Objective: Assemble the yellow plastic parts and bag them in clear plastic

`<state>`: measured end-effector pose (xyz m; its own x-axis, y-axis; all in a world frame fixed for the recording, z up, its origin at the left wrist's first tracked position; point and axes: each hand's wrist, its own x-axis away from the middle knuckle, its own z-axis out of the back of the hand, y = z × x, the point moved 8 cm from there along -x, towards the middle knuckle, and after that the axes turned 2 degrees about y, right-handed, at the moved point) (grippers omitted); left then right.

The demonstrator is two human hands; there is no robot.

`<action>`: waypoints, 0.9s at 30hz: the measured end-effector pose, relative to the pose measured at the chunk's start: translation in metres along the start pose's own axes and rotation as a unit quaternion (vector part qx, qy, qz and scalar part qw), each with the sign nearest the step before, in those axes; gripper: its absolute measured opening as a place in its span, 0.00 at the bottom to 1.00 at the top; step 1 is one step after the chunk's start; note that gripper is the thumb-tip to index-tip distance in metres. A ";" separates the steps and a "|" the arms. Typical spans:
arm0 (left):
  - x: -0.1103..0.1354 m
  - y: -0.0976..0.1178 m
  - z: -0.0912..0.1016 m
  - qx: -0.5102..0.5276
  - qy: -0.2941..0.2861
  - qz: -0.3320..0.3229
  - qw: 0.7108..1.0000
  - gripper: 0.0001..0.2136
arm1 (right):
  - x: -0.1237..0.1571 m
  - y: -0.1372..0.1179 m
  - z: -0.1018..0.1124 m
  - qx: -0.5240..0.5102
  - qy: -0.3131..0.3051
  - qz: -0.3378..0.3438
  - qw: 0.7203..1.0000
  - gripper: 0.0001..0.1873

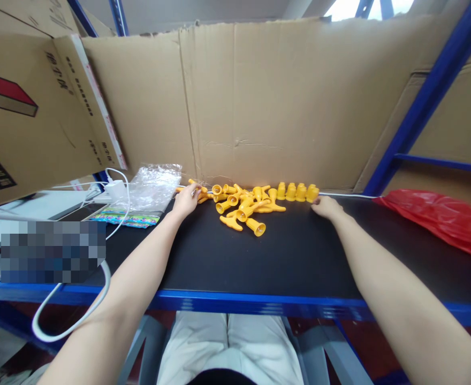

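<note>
Trousers (195, 353): pale, nearest the camera; your legs sit below the blue front edge (259, 303) of the table (291, 262).
Forearms (143, 267): both bare, stretched forward over the black tabletop, well apart.
Left hand (186, 200): at the left end of the yellow pile, fingers bent among pieces there; you may be grasping one, cannot tell.
Right hand (327, 207): thumb side at the rightmost cup of the row, fingertips touching it; cannot tell whether your grip is closed around it.
Upright cups (290, 191): yellow, four side by side near the cardboard wall (283, 101), wider end down, just right of the pile.
Yellow pile (245, 206): between your hands; cups lying on their sides, several open ends showing, mixed with branched pieces (231, 222).
Foremost cup (256, 227): on its side, open end toward you and to the right.
Clear bag (151, 184): left of your left hand, near a white cable (106, 278).
Red bag (440, 219): crumpled, far right of the table.
</note>
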<state>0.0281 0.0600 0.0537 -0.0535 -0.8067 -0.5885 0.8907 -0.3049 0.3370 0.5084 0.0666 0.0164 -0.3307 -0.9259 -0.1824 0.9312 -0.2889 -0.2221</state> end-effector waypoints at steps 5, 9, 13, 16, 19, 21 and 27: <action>0.003 0.001 0.001 -0.021 -0.015 0.005 1.000 0.15 | -0.002 -0.001 -0.001 0.011 -0.001 0.014 1.000 0.16; 0.007 -0.010 -0.010 -0.041 -0.059 0.038 0.997 0.20 | -0.004 -0.002 -0.002 0.020 0.003 0.022 1.000 0.15; 0.008 -0.028 -0.026 -0.059 -0.115 0.077 0.989 0.28 | -0.004 -0.004 -0.003 0.027 0.000 0.033 0.999 0.15; 0.004 -0.034 -0.030 -0.048 -0.113 0.072 0.990 0.28 | -0.004 -0.005 -0.003 0.032 -0.008 0.035 0.999 0.14; 0.000 -0.034 -0.027 -0.040 -0.086 0.056 0.994 0.23 | -0.003 -0.007 -0.003 0.032 -0.013 0.038 0.999 0.14; -0.001 -0.033 -0.026 -0.049 -0.077 0.057 0.994 0.20 | -0.003 -0.007 -0.002 0.031 -0.014 0.038 0.999 0.13; 0.002 -0.030 -0.024 -0.097 -0.082 0.041 0.991 0.24 | 0.002 -0.010 0.000 0.038 -0.014 0.040 0.998 0.14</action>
<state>0.0127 0.0799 0.0247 -0.0348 -0.9011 -0.4323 0.9644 -0.1438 0.2221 0.4984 0.0679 0.0189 -0.2518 -0.9527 -0.1703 0.9638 -0.2309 -0.1334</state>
